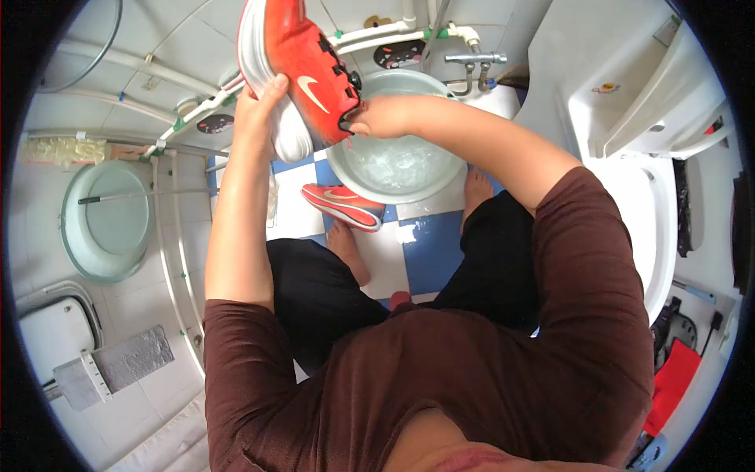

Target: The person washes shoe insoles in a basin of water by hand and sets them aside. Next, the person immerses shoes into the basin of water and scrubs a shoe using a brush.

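Observation:
A red sneaker [318, 86] with a white sole and a pale swoosh is held up in front of me, tilted on its side. My left hand [263, 102] grips it by the sole, thumb pressed on the side. At the shoe's opening is my right hand [371, 118], its thumb on the collar and its other fingers hidden by the shoe. Below, a second red sneaker [344, 206] lies on the floor beside a pale green basin [397, 193]. Water [397, 165] fills part of that basin.
A wall tap [476, 58] sits behind the basin. White pipes [169, 228] run along the left wall, where another green basin [110, 224] hangs. A white washbasin [661, 236] stands at right. The blue and white tiled floor [429, 248] has wet patches.

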The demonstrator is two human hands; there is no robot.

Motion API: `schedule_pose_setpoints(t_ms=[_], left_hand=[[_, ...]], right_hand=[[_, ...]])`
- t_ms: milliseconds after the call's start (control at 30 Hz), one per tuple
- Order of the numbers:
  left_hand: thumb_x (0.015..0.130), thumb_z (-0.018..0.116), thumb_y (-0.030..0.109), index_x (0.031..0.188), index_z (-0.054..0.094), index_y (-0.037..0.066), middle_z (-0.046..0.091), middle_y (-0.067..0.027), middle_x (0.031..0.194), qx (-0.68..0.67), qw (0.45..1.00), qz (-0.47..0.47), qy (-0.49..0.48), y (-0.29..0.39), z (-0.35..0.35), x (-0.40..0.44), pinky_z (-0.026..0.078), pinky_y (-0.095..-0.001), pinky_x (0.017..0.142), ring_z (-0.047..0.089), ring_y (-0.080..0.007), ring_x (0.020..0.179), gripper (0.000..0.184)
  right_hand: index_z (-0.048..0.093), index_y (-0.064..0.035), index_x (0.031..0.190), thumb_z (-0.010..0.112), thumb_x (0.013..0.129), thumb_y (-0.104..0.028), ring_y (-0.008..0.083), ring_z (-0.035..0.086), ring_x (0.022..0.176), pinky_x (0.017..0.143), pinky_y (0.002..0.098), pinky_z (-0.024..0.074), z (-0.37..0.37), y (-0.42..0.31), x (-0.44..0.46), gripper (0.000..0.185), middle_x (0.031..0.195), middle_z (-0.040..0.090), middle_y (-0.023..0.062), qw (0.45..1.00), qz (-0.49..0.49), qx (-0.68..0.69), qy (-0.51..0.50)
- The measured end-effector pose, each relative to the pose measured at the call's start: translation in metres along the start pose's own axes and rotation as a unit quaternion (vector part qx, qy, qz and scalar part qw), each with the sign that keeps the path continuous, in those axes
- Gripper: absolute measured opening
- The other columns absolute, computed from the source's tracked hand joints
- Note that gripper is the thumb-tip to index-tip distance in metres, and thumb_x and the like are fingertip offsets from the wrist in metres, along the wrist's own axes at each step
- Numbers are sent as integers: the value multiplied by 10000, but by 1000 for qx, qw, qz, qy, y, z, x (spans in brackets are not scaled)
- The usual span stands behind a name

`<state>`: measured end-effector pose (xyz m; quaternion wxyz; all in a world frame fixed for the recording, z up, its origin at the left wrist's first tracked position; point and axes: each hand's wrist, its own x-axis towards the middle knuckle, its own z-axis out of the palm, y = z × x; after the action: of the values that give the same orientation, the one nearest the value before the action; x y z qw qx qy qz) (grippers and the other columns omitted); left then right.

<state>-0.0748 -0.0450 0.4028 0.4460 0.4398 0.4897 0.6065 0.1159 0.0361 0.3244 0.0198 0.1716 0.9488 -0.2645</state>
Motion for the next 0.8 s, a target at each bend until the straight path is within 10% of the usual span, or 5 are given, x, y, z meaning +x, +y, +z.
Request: schedule_pose_setpoints(t_ms=[400, 667, 800], left_hand=[[886, 562, 390, 1256, 457, 31, 544, -143, 1223, -141, 973, -178, 25, -25, 6, 11, 446, -400, 936, 553, -255, 1096, 526], [873, 605, 326, 1270, 432, 11, 524, -118, 1233, -48, 989, -115, 74, -42, -25, 21, 408, -363, 947, 515, -220, 1116, 535], [869, 612, 301, 1285, 405, 1, 512, -117, 1238, -24, 994, -90, 50, -36, -41, 17, 391, -355, 959, 501, -212, 1122, 553]], right_hand=[[574, -106, 994, 483, 889, -300, 319, 631, 786, 609, 435, 508, 30, 23, 0, 239, 852, 630, 123, 961, 13, -78, 264], [515, -82, 1052, 443, 913, -372, 352, 626, 797, 698, 485, 469, -3, 26, 10, 329, 838, 647, 160, 966, 178, -12, 189], [487, -53, 1092, 434, 920, -348, 309, 634, 782, 700, 457, 476, -9, 30, 7, 346, 829, 638, 155, 988, 96, 47, 112]])
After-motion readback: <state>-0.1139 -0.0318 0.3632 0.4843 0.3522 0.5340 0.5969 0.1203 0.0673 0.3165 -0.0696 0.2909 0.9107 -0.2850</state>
